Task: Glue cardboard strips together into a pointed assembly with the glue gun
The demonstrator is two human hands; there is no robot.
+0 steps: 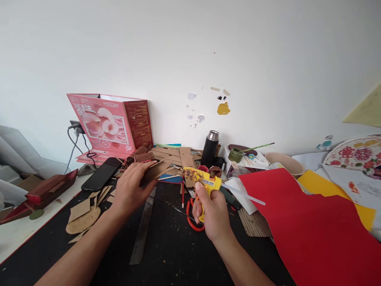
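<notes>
In my right hand (212,210) is a yellow hot glue gun (208,179), its nozzle end pointing left and crusted with brown residue. A translucent glue stick (245,194) juts from its back. My left hand (133,182) grips a small piece of brown cardboard (154,171) between thumb and fingers, and its far side is hidden. Thin wooden sticks (169,177) show beside it, one close to the nozzle; whether they are attached to the cardboard I cannot tell. Orange-handled scissors (190,222) lie beneath the glue gun. A metal ruler (143,234) lies below my left hand.
A pink box (110,123) stands against the wall at left, near a black phone (101,174) and cardboard scraps (83,218). A black thermos (210,149) stands behind the glue gun. Red paper (309,226) covers the right side. A reddish-brown model boat (41,194) sits far left.
</notes>
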